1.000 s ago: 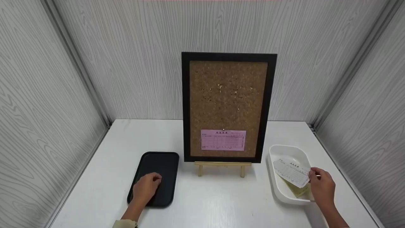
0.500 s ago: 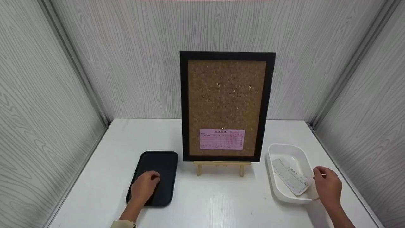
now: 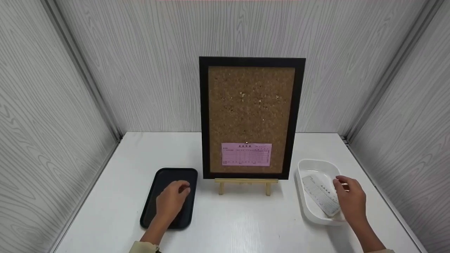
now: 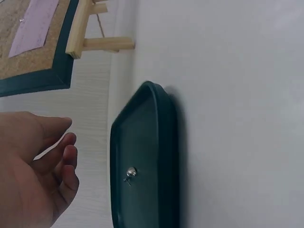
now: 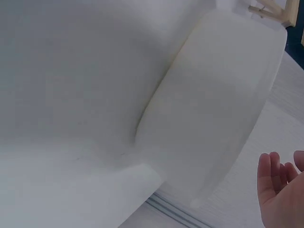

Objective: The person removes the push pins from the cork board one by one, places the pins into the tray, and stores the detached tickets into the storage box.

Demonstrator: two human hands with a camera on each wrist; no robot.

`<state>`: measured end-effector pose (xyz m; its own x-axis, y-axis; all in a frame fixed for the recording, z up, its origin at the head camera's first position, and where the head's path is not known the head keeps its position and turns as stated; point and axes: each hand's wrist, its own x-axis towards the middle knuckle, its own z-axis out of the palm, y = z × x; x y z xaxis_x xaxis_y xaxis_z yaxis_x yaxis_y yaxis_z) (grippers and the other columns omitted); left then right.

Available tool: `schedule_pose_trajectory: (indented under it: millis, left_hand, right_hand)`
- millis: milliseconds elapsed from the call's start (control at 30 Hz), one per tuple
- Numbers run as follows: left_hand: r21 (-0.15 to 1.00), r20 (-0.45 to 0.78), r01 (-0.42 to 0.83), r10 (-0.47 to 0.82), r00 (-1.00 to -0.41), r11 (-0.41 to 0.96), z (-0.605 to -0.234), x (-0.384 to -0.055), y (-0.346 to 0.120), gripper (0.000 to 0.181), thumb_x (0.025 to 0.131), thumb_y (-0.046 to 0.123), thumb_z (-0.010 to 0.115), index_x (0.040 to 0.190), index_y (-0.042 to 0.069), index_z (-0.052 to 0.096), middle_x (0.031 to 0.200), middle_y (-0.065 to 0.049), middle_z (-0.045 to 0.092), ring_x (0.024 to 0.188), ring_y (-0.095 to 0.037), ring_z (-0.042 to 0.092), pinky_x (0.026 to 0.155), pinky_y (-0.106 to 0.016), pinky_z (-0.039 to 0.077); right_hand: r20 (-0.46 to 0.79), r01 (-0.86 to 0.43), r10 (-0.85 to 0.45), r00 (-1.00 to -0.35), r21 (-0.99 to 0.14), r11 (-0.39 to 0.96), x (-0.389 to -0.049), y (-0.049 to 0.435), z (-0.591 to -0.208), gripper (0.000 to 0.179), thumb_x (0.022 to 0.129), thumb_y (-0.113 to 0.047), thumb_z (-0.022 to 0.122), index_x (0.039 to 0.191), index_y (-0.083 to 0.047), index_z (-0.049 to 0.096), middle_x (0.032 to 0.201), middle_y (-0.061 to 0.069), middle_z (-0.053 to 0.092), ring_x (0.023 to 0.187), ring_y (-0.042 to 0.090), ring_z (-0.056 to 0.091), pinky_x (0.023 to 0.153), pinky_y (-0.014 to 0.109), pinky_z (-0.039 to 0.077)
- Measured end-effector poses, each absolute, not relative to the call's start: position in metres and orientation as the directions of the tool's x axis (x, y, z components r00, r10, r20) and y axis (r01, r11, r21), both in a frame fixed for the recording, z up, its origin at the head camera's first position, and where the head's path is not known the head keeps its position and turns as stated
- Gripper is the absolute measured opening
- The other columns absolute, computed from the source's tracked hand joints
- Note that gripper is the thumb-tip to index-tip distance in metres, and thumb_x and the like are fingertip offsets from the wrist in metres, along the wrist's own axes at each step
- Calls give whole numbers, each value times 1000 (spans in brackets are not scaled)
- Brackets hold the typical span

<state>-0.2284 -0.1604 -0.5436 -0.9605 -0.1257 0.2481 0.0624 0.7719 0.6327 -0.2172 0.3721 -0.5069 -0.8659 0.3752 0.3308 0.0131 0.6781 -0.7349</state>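
My left hand [image 3: 171, 200] hovers above the black tray [image 3: 160, 182], fingers loosely bent and holding nothing. In the left wrist view, a gap shows between the thumb and fingers of the hand [image 4: 38, 166], and silver pushpins [image 4: 131, 172] lie in the tray. To the right, my right hand [image 3: 352, 202] is over the near right side of the white basin [image 3: 305, 202], its fingers relaxed with nothing in them. Inside the basin lies a white printed form slip [image 3: 320, 195], partly hidden by that hand. The right wrist view shows the basin's outer wall [image 5: 204, 104] beside the hand [image 5: 282, 192].
Between the two containers, a black-framed corkboard [image 3: 251, 116] leans on a small wooden easel [image 3: 246, 181]. A pink printed slip [image 3: 246, 154] is pinned low on it. Grey wood-grain panels [image 3: 161, 95] enclose the white table [image 3: 239, 225] at the back and sides.
My right hand let go of the white slip, which dropped into the basin over the yellowish paper; the hand drew right, then came back left. My left hand shifted up and right over the tray.
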Motion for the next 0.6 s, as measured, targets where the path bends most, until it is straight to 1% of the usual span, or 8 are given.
schedule_pose_trajectory:
  millis: [167, 233, 333, 467, 567, 600]
  left_hand:
    - [656, 304, 108, -130, -944, 747, -534, -231, -137, 19, 94, 24, 73, 112, 19, 74, 107, 2, 72, 92, -15, 68, 75, -40, 54]
    - [661, 331, 137, -123, -936, 738, -531, -232, -129, 21, 93, 23, 73, 113, 18, 74, 110, 1, 71, 94, -15, 68, 75, -40, 55]
    - [668, 357, 167, -116, -927, 725, -526, -233, -116, 23, 94, 24, 72, 116, 19, 73, 111, 2, 71, 94, -15, 68, 73, -37, 55]
    - [670, 380, 193, -108, -919, 717, -517, -236, -100, 21, 95, 27, 71, 115, 20, 72, 109, 5, 70, 80, -10, 62, 66, -29, 50]
    - [666, 407, 219, -102, -907, 713, -511, -240, -91, 20, 95, 28, 71, 114, 20, 72, 108, 5, 70, 77, -7, 58, 64, -27, 49]
    - [666, 415, 227, -100, -904, 711, -509, -241, -88, 20, 95, 28, 71, 114, 20, 72, 108, 5, 70, 78, -7, 59, 66, -27, 50]
  right_hand:
    - [391, -85, 328, -860, -743, 664, -221, 352, -503, 30, 103, -23, 59, 125, -5, 66, 114, 8, 62, 90, -7, 54, 73, 5, 45]
    - [419, -131, 307, -855, -746, 653, -223, 344, -502, 27, 102, -21, 61, 123, -5, 67, 113, 8, 63, 89, -6, 55, 73, 5, 46]
    - [458, -206, 269, -847, -750, 628, -227, 334, -500, 25, 101, -18, 63, 121, -4, 68, 112, 8, 63, 90, -5, 57, 74, 5, 47]
    - [504, -288, 225, -834, -744, 603, -233, 322, -498, 21, 99, -13, 65, 118, -5, 69, 110, 6, 64, 91, -4, 59, 76, 6, 47]
    - [525, -320, 196, -828, -730, 604, -237, 313, -495, 21, 98, -13, 67, 117, -5, 69, 110, 5, 64, 92, -4, 59, 77, 6, 47]
    - [528, -325, 188, -828, -726, 606, -238, 310, -494, 21, 98, -14, 66, 117, -6, 69, 110, 4, 64, 92, -4, 59, 78, 6, 46]
